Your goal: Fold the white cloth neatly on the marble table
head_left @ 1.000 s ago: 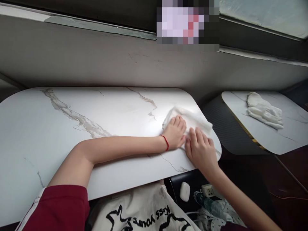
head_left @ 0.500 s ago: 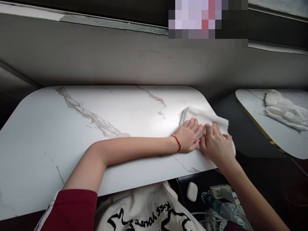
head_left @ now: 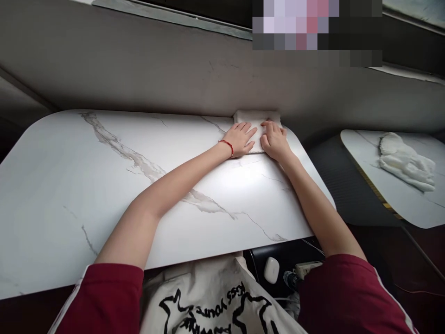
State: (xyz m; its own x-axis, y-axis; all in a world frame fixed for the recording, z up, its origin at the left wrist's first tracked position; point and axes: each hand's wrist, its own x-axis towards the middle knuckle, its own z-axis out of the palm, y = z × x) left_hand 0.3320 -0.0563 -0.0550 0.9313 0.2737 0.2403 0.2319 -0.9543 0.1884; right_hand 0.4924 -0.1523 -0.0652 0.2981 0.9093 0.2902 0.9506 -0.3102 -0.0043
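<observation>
Fabric [head_left: 208, 301] with black lettering, one piece, lies nearest, between two maroon sleeves [head_left: 114, 297], one per arm. Just beyond, below the near edge of the marbled bench [head_left: 69, 199], sit one rounded white case [head_left: 271, 270], what looks like one bottle [head_left: 291, 279], mostly hidden, and one pale block [head_left: 308, 268], partly covered by the right sleeve. One red bracelet [head_left: 227, 147] circles the left wrist. Both arms stretch across the bench to its far edge, where one flat white cloth [head_left: 257, 117] lies towards the right-hand corner, its back edge against or very near the wall [head_left: 156, 69]. The left hand [head_left: 239, 140] presses on it with fingers spread wide and flat; the right hand [head_left: 275, 141] rests on it with fingers bent, and I cannot tell whether they pinch any fabric. The step in hand appears to be pressing the cloth along this back edge; the next move seems to call for even pressure from both hands, keeping the cloth flat. Well apart, to the right, a second bench [head_left: 417, 208] bears one bunched white cloth [head_left: 406, 160], making two benches and two cloths altogether, with two hands on the nearer cloth.
</observation>
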